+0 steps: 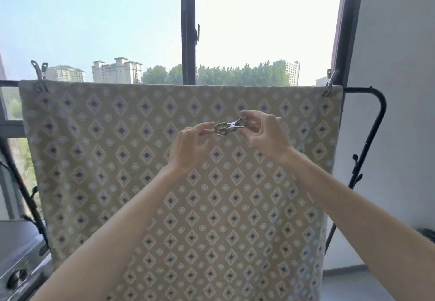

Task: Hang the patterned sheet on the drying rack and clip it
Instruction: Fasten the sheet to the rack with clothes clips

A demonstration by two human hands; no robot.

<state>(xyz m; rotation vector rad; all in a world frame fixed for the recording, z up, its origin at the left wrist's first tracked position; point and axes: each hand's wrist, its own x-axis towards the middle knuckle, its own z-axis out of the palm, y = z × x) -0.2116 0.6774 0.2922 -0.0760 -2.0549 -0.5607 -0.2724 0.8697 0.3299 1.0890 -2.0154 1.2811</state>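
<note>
Item 1. Left hand (188,145): raised at mid-frame with the forearm bare and the fingers curled. Thumb and forefinger pinch the near end of the metal clip.

Item 2. Right hand (266,133): just right of the left hand and level with it, fingers curled. Its fingertips pinch the opposite end of the same clip.

Item 3. Metal clip (229,128): silver spring type, lying roughly sideways in the gap between the two hands and held by both. It is in front of the sheet; whether it touches the cloth cannot be told.

Item 4. Patterned sheet (117,159): beige with diamond and ring motifs. It is draped over the top bar directly behind and above both hands, and hangs down past the forearms.

Item 5. Drying rack (379,103): dark metal tubing. The top rail runs above the hands, with a curved corner and leg well right of the right hand.

Item 6. Left corner clip (40,75): silver, fastened on the sheet's top edge, far up and left of the left hand.

Item 7. Right corner clip (330,84): silver, fastened on the sheet's top edge, up and right of the right hand.

Item 8. Window frame (187,28): dark upright post above the hands, with sky, trees and tower blocks beyond it.
</note>
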